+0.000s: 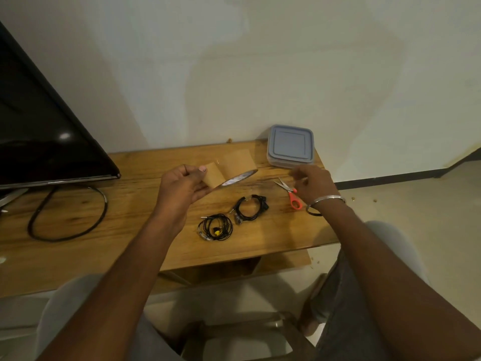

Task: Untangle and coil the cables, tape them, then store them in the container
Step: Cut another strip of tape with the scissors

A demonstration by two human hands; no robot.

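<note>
Far left of the tape roll, a dark flat screen [39, 126] leans over the wooden table [286, 230], and a thick black cord [67, 214] loops on the wood below it. Now the left hand [182, 186]: it's raised above the table, fingers and thumb curled round the left side of the brown tape roll [238, 164], gripping it.

Below the roll lie two coiled earphone cables. The one with a yellow bit [216, 227] sits lower, and the second coil [250, 209] is just beside it, up and to the right. Both are out on the wood, not in the box.

Right of the roll are orange-handled scissors [289, 190], blades parted. Behind them, against the wall, is the grey-lidded container [290, 145], lid on. The right hand [312, 183] hovers over the scissors with its fingertips bunched and blurred. I can't tell whether they're pinching a tape end or nothing.

The risks as I see them:
- A freed strip could fold onto itself or cling to the fingers.
- A loosely wound coil could spring open when lifted.
- Those parted blades sit right under the right hand.
- That lid has to come off before anything goes in.

There's no readable writing or brand anywhere.
</note>
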